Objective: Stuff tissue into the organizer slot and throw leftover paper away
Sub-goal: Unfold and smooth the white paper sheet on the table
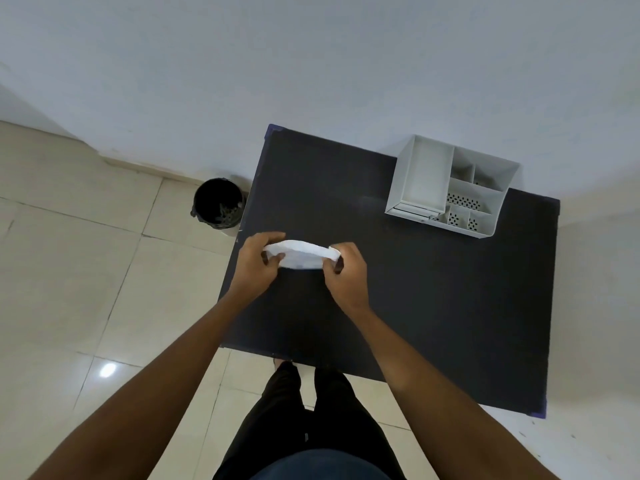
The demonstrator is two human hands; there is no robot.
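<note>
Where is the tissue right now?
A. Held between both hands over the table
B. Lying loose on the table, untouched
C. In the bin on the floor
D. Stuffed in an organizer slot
A: the left hand and right hand each pinch one end of the tissue above the table, away from the organizer and the bin.

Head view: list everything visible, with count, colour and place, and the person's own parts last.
table: one, black, against the wall
organizer: one, white, several compartments, far right of the table
tissue: one, white, held over the table's left side
bin: one, black, on the floor left of the table
floor: cream tiles
wall: pale grey
left hand: grips the tissue's left end
right hand: grips its right end
</note>
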